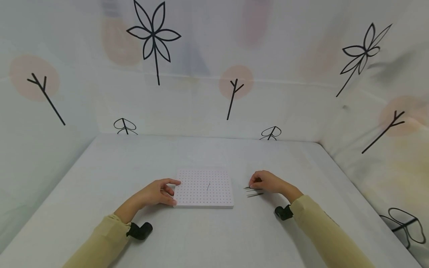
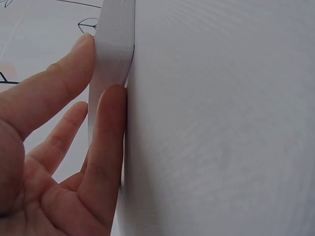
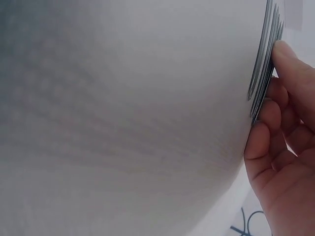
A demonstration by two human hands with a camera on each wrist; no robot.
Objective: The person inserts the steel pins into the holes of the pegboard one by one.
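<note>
Left hand (image 1: pixel 156 192), unclenched, touches perforated board (image 1: pixel 191 193) (1 pin (image 1: pixel 208 186) on it); right hand (image 1: pixel 269 181) touches loose pins (image 1: pixel 255 194), grip unclear.

Metal rods (image 1: pixel 255 194): we could not count them.
Right hand (image 1: pixel 269 181): we could not confirm a pinch.
Board (image 1: pixel 201 190): we saw it cropped atop the left wrist view.
Sleeves (image 1: pixel 328 230): we saw both cropped below, head view.

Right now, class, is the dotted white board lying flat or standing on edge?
Flat: in the head view, the board lies on the table, dotted face up, with the left hand touching its side.
</note>
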